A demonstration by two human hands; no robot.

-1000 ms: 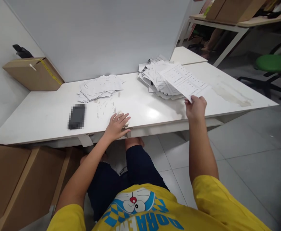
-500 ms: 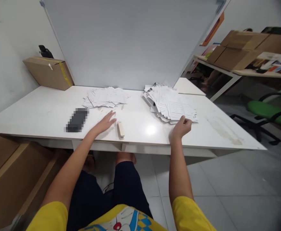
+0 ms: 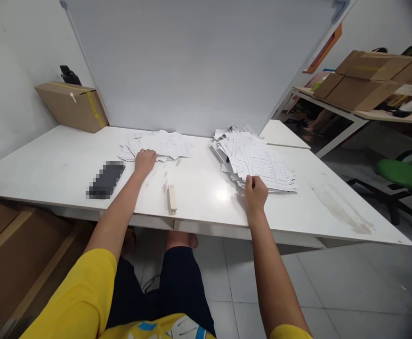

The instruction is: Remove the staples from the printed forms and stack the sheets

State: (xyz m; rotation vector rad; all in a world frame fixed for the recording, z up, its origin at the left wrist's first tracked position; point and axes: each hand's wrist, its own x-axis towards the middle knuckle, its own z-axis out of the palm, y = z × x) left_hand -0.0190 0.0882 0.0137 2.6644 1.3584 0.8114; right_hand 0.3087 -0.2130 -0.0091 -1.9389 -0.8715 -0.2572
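My left hand [image 3: 145, 161] reaches to the near edge of a loose pile of printed papers [image 3: 172, 143]. Its fingers are bent together over the sheets there; the thumb is hidden. At the near left edge of a thicker, fanned pile of papers [image 3: 262, 160] is my right hand [image 3: 256, 192], with its fingers curled closed. Whether a sheet is pinched in it I cannot make out. Between the hands, close to the table's front edge, lies a small beige stapler [image 3: 172, 199].
A dark, pixelated flat object [image 3: 106, 180] lies left of my left forearm on the white table [image 3: 198, 188]. A cardboard box [image 3: 73, 107] stands at the back left, and a white board [image 3: 206, 66] rises behind the papers. To the right is a green chair [image 3: 405, 167].
My left hand has moved forward from beside the stapler to the left paper pile, its fingers now drawn in. My right hand, still closed, has shifted left along its pile's edge. The view has shifted slightly.
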